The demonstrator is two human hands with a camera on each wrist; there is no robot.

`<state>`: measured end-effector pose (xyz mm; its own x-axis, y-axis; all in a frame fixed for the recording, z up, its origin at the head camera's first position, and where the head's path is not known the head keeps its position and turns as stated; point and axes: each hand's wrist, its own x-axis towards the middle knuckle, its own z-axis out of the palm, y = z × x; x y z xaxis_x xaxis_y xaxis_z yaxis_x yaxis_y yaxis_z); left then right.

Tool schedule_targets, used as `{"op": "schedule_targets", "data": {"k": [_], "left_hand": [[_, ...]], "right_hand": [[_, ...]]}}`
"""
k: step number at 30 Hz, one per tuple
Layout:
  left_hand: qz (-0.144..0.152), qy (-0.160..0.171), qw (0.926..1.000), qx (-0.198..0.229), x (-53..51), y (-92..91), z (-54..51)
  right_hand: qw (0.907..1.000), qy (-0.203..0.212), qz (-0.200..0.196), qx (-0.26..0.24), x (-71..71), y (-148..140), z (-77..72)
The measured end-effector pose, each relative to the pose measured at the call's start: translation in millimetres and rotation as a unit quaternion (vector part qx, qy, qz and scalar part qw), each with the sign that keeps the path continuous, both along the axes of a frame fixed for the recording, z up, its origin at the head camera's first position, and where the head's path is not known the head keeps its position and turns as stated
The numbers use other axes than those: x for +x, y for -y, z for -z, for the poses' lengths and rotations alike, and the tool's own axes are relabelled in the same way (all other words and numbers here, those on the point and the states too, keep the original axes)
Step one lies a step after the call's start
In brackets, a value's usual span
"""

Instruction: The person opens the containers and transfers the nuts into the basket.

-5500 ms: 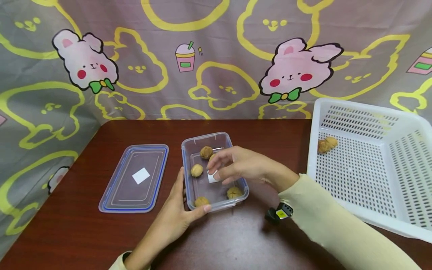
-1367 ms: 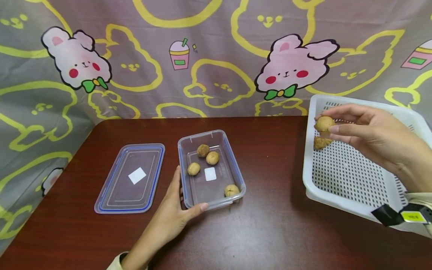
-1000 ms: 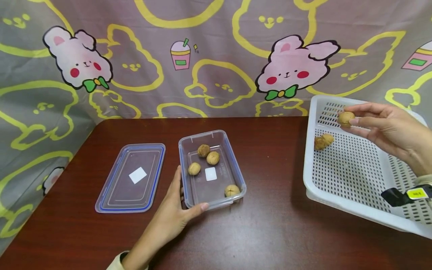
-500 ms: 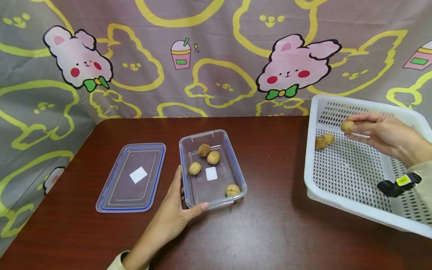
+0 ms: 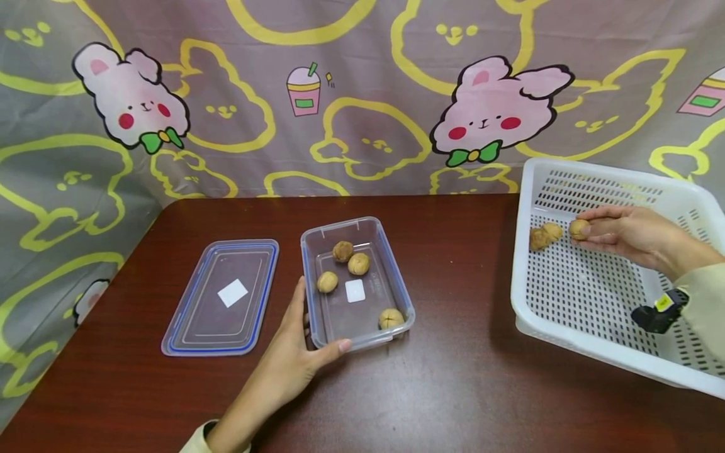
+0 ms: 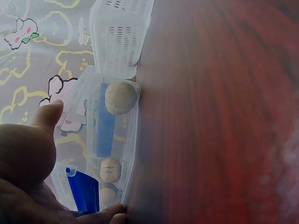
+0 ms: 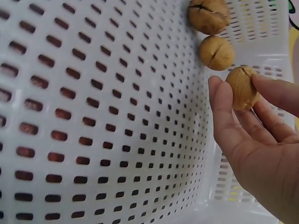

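Between the thumb and fingers of my right hand (image 5: 637,236) is a walnut (image 7: 243,88), held low inside the white basket (image 5: 517,277). Two more walnuts (image 7: 217,52) lie close by on the basket floor, against its left wall in the head view. My left hand (image 5: 291,349) grips the near left corner of a clear plastic food container (image 5: 401,286), its thumb over the front rim and its fingers along the side. Several walnuts (image 5: 358,264) sit in that container, one of them in the near right corner.
A clear lid (image 5: 226,324) with a blue seal and a white sticker lies flat on the dark wooden table (image 5: 453,377), left of the container. A printed cloth (image 5: 362,75) hangs behind the table.
A walnut that lay in the container's near left corner is gone from there. My right hand, earlier over the container, has moved to the basket and lowered a walnut towards its floor. The left hand stays.
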<state>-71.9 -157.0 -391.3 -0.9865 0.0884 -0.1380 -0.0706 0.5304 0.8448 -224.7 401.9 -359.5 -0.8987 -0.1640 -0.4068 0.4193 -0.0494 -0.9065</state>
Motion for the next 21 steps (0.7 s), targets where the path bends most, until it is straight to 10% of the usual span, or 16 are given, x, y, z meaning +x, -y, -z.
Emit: {"op": "schedule_targets", "data": {"k": [10, 21], "left_hand": [[0.001, 0.000, 1.0000, 0.000, -0.4, -0.6, -0.3], [0.000, 0.002, 1.0000, 0.000, 0.4, -0.6, -0.8]], "right_hand": [[0.9880, 0.034, -0.055, 0.140, -0.1, 6.5, -0.7], [0.9814, 0.026, -0.063, 0.180, 0.7, 7.5, 1.5]]}}
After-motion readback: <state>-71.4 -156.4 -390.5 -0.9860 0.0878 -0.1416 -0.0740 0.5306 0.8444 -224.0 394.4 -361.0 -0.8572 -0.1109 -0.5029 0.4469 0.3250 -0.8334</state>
